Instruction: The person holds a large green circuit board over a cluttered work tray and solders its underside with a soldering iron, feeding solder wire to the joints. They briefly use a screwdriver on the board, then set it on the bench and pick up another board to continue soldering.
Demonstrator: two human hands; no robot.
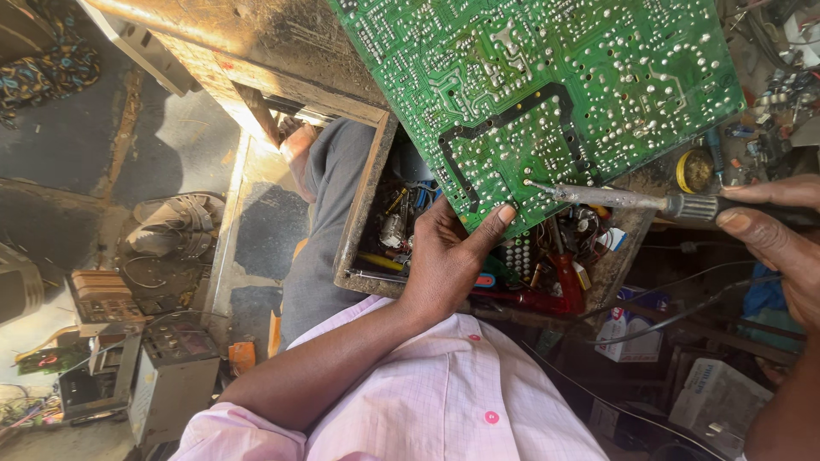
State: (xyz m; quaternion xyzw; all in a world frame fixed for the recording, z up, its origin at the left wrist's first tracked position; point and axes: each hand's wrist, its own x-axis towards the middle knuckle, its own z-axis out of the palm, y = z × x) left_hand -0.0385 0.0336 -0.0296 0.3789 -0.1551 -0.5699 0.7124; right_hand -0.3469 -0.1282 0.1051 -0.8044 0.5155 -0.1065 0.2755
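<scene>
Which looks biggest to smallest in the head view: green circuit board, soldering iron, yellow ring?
1. green circuit board, though closest to the camera
2. soldering iron, in the right hand
3. yellow ring

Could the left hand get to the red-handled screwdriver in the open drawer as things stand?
Probably not freely: the left hand grips the green circuit board, which overhangs the drawer; the red-handled screwdriver lies beneath it.

An electronics repair workshop: a green circuit board (pixel 547 94) at 12 o'clock, a wooden drawer (pixel 363 213) of tools and parts at centre, dismantled devices (pixel 128 358) on the floor at 8 o'clock
</scene>
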